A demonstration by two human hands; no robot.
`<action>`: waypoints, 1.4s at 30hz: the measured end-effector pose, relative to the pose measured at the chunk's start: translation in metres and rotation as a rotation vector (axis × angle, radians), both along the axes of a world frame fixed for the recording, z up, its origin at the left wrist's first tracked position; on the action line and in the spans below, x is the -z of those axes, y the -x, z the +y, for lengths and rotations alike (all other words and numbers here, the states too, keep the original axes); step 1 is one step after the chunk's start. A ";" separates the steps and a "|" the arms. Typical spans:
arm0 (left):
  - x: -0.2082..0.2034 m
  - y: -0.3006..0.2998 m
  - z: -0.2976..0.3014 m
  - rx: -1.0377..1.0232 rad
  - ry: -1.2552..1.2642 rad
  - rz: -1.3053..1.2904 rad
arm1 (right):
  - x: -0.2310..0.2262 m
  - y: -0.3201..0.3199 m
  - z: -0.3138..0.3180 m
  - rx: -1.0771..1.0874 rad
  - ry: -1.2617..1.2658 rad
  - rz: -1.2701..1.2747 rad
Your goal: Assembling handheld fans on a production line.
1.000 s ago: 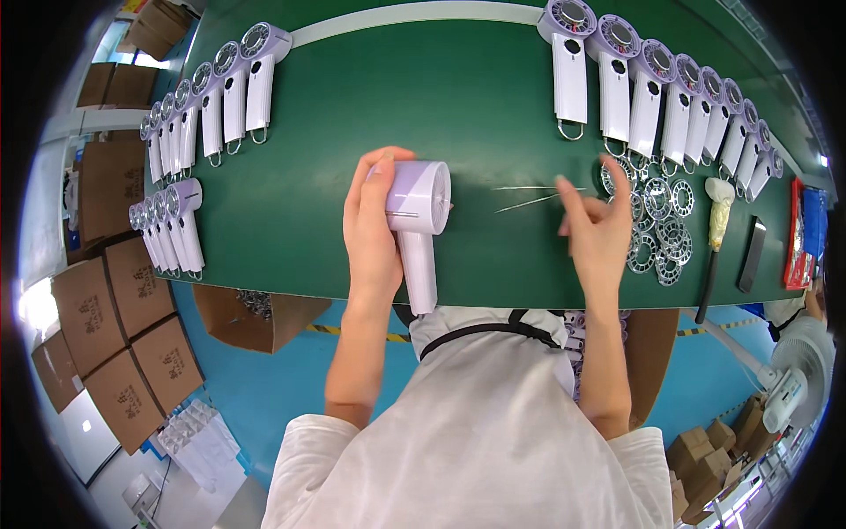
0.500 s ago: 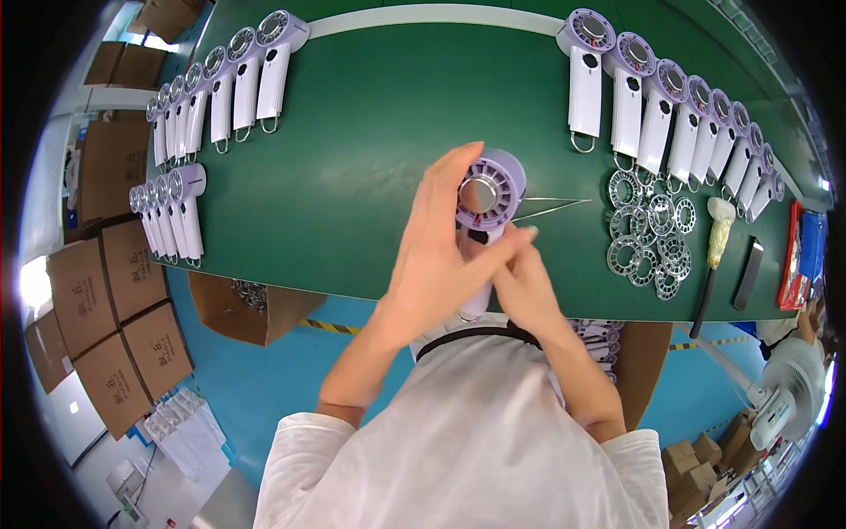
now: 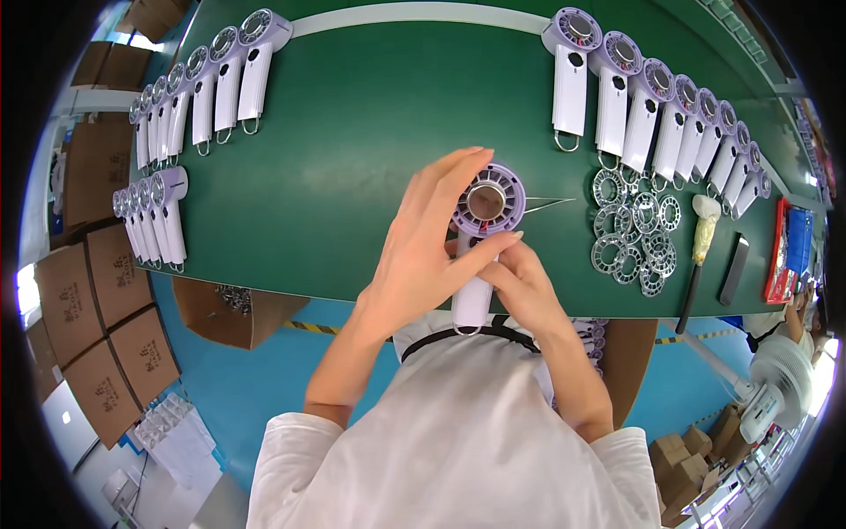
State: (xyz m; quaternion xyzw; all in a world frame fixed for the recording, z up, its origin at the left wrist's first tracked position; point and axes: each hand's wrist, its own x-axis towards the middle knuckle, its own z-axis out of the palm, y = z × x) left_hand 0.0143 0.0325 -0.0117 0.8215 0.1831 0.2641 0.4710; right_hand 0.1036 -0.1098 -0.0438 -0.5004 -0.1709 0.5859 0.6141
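A lilac and white handheld fan (image 3: 472, 301) is held between my hands over the near edge of the green table. Its round head faces up, with a shiny disc in the middle, and the handle points toward me. My left hand (image 3: 412, 238) is closed round the left side of the head, with the thumb lying across the top of the handle. Against the right side of the handle, my right hand (image 3: 531, 286) grips with bent fingers, partly hidden by the fan. Thin metal tweezers (image 3: 551, 204) stick out from behind the head, tips to the right.
Similar fans stand in rows at the far left (image 3: 254, 75) and far right (image 3: 570, 88). Silver slotted rings (image 3: 646, 213) lie in a pile right of my hands. Beyond them are a wrapped-handle tool (image 3: 704, 231), a dark flat bar (image 3: 733, 269) and a cardboard box (image 3: 630, 353) below the edge.
The fan has turned slightly, so its head faces up more squarely and its handle shows more fully. Both hands stay on it. The whole view has shifted a little.
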 end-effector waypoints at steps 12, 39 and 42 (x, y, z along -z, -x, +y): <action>0.001 0.001 -0.001 0.014 -0.066 0.023 | 0.005 -0.003 -0.004 -0.036 -0.051 0.070; 0.004 0.020 0.014 -0.001 0.245 0.041 | -0.010 0.001 0.011 -0.039 0.046 0.251; 0.016 0.017 0.009 -0.045 0.233 -0.067 | -0.011 -0.003 0.011 0.049 0.017 0.226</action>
